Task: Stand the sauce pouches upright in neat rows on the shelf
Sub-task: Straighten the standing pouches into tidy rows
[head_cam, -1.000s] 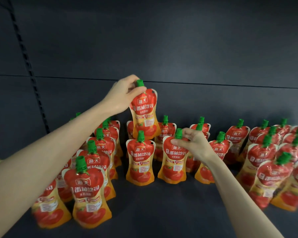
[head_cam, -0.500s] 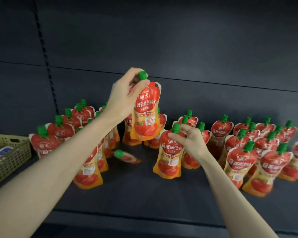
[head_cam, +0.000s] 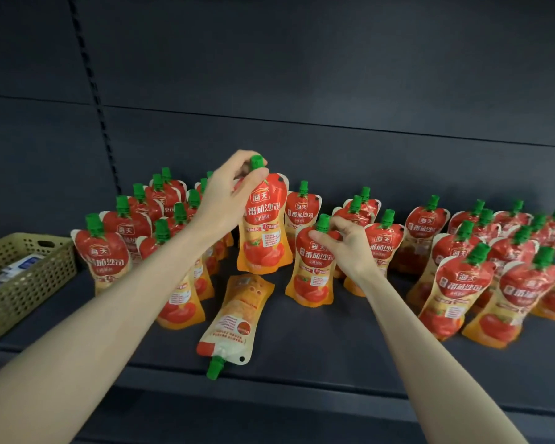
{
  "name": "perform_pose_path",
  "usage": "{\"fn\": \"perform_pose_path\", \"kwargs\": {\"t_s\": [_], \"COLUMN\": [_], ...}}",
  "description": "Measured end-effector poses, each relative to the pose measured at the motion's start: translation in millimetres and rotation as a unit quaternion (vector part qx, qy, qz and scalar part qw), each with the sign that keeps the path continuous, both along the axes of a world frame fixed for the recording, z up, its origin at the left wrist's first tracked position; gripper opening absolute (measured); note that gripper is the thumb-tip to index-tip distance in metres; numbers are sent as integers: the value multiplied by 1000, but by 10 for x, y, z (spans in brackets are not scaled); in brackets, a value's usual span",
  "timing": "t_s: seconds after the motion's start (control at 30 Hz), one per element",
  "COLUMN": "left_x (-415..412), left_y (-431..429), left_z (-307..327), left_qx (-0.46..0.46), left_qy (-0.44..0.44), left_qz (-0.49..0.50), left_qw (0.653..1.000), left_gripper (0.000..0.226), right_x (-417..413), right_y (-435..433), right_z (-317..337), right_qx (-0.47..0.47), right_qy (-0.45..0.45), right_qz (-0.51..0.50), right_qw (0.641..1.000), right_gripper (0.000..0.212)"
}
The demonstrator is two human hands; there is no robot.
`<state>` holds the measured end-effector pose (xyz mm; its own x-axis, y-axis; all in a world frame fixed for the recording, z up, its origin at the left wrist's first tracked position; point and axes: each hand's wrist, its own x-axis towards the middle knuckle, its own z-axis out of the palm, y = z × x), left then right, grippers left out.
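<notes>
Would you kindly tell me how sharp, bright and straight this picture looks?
Head view: dim, the dark shelf hiding shadows; the pouch in the left hand reads sharply; the right-edge pouches look slightly softer and lean outward; the slotted strip slants, likely wide-angle distortion.

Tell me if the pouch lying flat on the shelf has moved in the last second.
Yes. The fallen pouch toppled forward; its cap now reaches the front edge of the shelf.

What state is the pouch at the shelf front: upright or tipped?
Tipped: front pouch lies flat on the shelf, back face up, cap toward the front edge.
</notes>
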<state>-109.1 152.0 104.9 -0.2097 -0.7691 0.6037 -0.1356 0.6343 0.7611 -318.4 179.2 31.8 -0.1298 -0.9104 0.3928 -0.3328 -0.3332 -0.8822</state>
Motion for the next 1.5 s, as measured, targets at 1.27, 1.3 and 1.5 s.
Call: {"fn": "perform_pose_path", "kwargs": {"t_s": [1.27,1.3,1.5], "left_x": [233,278,402], "left_y": [828,861,945], "left_z": [-1656,-1683,-1733], "left_qx": [148,162,128], "left_qy": [-406,-396,-402], "left_qz": [10,-22,-41], "left_qw": [902,903,906], "left_gripper": [85,93,82], "right_x": [-1,-2,-7], "right_y": [725,730,740], "right_z": [-1100,-1110,-1097], "right_qx": [35,35,40], "right_qy": [-63,-57,-57], "right_qz": [-24,-23,-17], "right_qw": [997,997,997], "right_gripper": [38,39,38]}}
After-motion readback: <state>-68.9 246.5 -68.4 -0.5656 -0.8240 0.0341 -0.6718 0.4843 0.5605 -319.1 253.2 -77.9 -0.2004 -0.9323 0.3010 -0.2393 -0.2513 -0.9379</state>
